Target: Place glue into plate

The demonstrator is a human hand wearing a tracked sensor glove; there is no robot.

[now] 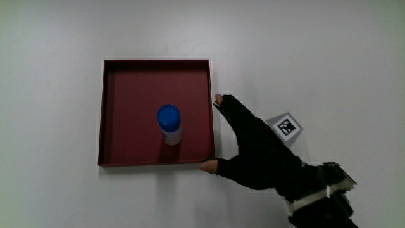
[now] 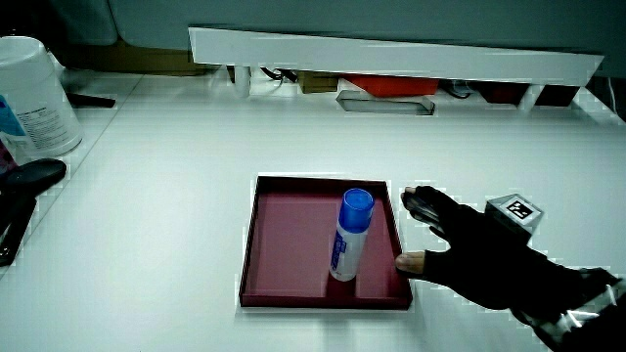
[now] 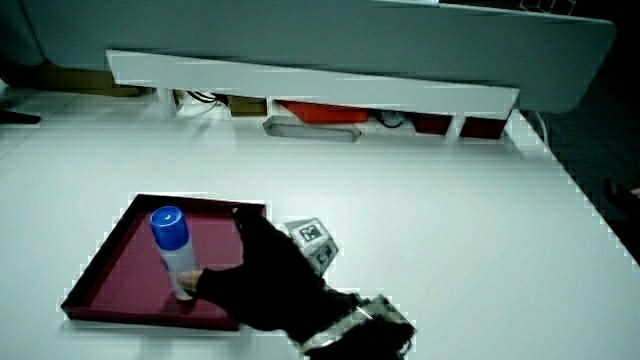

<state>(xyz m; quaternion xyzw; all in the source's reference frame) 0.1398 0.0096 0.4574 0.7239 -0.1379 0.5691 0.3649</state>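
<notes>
Basically, white counter [image 1: 329, 57] carries everything. Low white partition [image 2: 391, 54] stands at the counter's edge farthest from the person, seen in both side views, with red and grey items tucked under it. Dark red square plate [image 1: 126, 82] with low raised walls sits flat mid-counter. Black-gloved hand [image 1: 259, 152] lies just beside the plate, at the plate's corner nearest the person; forearm runs back toward the person. Grip is spread and pinching nothing: thumb tip and a fingertip [image 1: 219, 99] sit at the plate's outer wall, apart from each other, neither one on the glue. In a side view the hand [image 3: 265, 280] overlaps the plate's wall, thumb close to the glue's base; contact cannot be told there, but the main view shows them well apart. White tub [image 2: 34, 93] with blue label stands at the counter's edge, well apart from the plate. Glue [image 1: 169, 125], white stick with blue cap, stands upright inside the plate, near its middle, free of the walls. Small patterned cube [image 1: 286, 126] rides on the back of the hand.
</notes>
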